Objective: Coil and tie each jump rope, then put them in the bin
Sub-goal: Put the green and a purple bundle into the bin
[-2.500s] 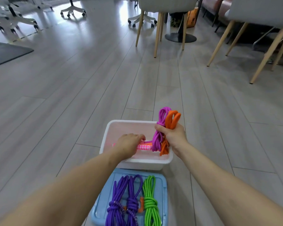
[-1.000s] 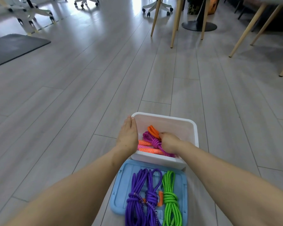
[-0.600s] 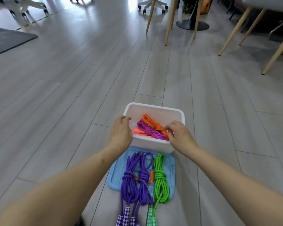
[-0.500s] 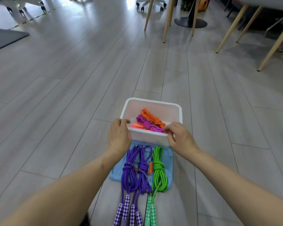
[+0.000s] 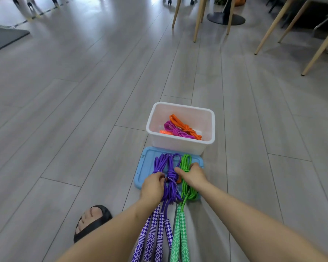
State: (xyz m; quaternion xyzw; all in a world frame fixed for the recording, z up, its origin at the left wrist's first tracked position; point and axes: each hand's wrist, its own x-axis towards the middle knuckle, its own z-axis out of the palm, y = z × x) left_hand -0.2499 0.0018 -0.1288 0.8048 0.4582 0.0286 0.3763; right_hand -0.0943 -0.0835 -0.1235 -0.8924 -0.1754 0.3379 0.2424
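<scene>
On the blue lid (image 5: 144, 168), my left hand (image 5: 153, 186) grips a coiled purple rope (image 5: 160, 163) and my right hand (image 5: 193, 175) grips the green rope (image 5: 186, 161) (hands apart). Just beyond, the white bin (image 5: 180, 145) holds orange (image 5: 182, 125) and magenta (image 5: 171, 129) ropes.

No readable text in view.

White bin (image 5: 180, 146), blue lid (image 5: 143, 167), and rope handles (image 5: 159, 239) checked: no letters, numbers, brand marks or labels on any of them. The handles carry only a woven diamond pattern in purple-and-white and green-and-white, not writing. The floor (image 5: 83, 110) shows no signs or markings that can be read.
</scene>
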